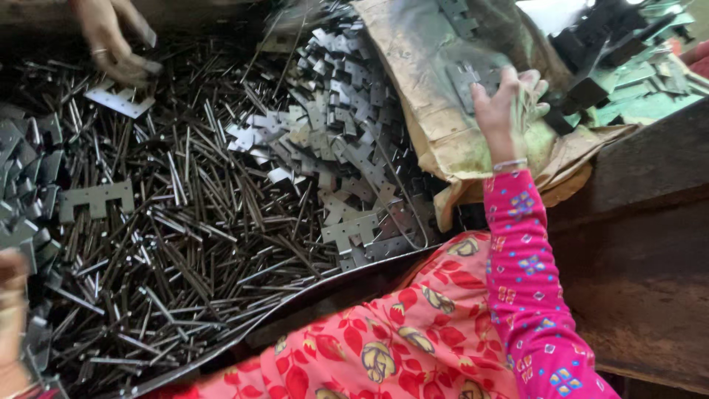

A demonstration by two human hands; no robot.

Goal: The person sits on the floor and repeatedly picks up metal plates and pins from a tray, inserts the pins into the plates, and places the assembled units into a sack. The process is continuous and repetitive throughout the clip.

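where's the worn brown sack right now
In the head view, the brown sack lies upper right of centre, beside the heap of notched metal plates, with the right hand pressing on it.

A small metalwork workshop: a wide dark metal tray (310,292) is heaped with thin dark steel pins (192,244) and flat grey notched hinge plates (347,148), more plates spilling from a grimy tan sack (436,111) beside a worn dark wooden desk (642,251).

Right hand (506,103) reaches forward and up, arm outstretched in a pink patterned sleeve, bangle at wrist. Fingers (533,83) spread and bent, thumb apart below them, palm turned away. Left hand (11,277) only partly seen at the left edge, pose unclear.
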